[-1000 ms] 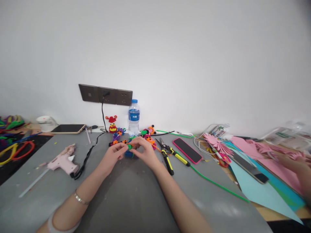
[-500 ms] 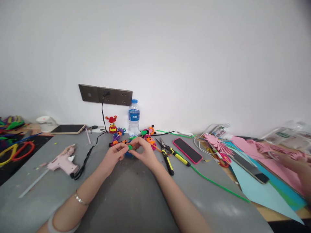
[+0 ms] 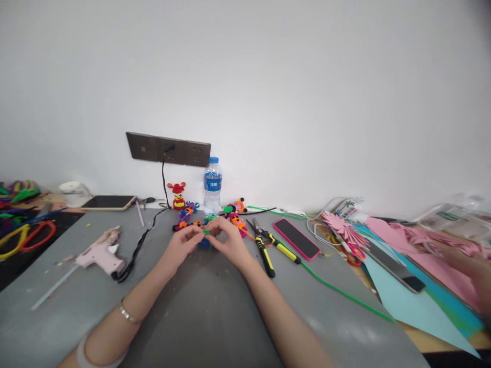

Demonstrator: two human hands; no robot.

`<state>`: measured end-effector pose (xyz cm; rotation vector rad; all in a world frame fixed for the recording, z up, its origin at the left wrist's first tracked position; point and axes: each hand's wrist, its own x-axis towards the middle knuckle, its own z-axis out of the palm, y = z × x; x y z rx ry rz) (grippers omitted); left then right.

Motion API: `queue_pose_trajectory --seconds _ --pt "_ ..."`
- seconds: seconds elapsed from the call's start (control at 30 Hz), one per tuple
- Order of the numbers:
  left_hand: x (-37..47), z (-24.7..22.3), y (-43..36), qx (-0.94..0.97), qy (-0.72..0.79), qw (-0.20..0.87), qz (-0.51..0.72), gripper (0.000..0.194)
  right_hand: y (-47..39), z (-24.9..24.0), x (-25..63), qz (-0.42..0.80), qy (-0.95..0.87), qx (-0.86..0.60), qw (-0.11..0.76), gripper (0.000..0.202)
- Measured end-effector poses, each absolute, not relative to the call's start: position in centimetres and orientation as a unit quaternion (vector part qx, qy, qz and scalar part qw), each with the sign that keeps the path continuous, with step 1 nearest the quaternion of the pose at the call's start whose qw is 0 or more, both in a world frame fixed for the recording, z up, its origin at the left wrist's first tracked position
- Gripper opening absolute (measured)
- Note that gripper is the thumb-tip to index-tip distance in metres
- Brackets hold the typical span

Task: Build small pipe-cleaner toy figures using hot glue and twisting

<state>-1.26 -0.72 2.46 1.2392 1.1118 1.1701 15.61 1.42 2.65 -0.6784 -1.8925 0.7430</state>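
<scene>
A small green piece (image 3: 206,232) is pinched between the fingertips of my left hand (image 3: 179,249) and my right hand (image 3: 230,243), which meet near the middle of the grey table. A blue piece (image 3: 205,244) shows just below the fingertips; whether it joins the green one I cannot tell. Behind my left hand stand a red and yellow figure (image 3: 178,197) and a purple and orange one (image 3: 186,213). Orange and pink figures (image 3: 238,223) lie behind my right hand. Yellow-handled pliers (image 3: 264,254) rest to its right.
A water bottle (image 3: 213,187) stands by the wall. Left are a pink glue gun (image 3: 102,255) with a black cord and a phone (image 3: 109,203). Right are a pink-edged phone (image 3: 296,239), a green stem (image 3: 345,292), coloured paper (image 3: 406,312) and another person's hand (image 3: 460,260).
The view has shifted very slightly. My fingertips have moved a little around the green piece, which now shows less between them.
</scene>
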Motion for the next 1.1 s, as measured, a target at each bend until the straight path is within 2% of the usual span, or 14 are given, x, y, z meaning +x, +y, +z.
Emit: queue_pose_trajectory --seconds 0.27,0.6,0.83,1.03,1.1 --pt "-1.03 2.81 -0.93 0.536 0.475 0.515 0.471 0.04 1.48 2.71 15.66 0.298 -0.778 -0.269 0.484 0.007" --pt "-1.26 2.26 -0.74 0.538 0.464 0.51 0.486 0.037 1.57 2.62 15.74 0.29 -0.779 -0.263 0.489 0.01" --pt "-1.22 2.23 -0.77 0.526 0.459 0.519 0.493 0.035 1.5 2.79 15.83 0.286 -0.78 -0.264 0.49 0.004" --pt "-1.25 2.21 -0.81 0.524 0.455 0.524 0.494 0.034 1.53 2.53 15.8 0.307 -0.769 -0.268 0.492 0.016" --pt "-1.34 2.07 -0.73 0.533 0.456 0.518 0.49 0.033 1.52 2.58 15.75 0.308 -0.771 -0.265 0.491 0.012"
